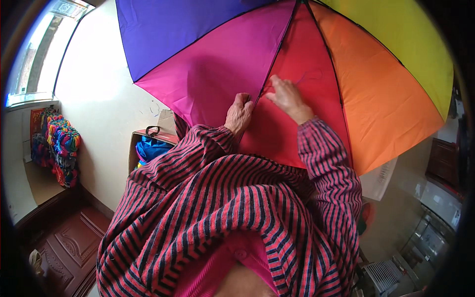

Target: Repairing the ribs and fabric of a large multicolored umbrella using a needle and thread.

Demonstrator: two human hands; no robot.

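Beside a pale wall (96,119), the rainbow-coloured umbrella (307,59) is already spread open in front of the person. The left grip (239,115) seems to pinch the canopy by the black rib (282,45) between its pink and red panels; whether the right grip (288,99), fingers curled nearby, holds anything cannot be told. Work there looks under way, with the remainder unclear.

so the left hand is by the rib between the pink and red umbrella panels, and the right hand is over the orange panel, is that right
The colour under the right hand is wrong: the head view shows it over the red panel. The left hand is by the rib between the pink panel and the red one.
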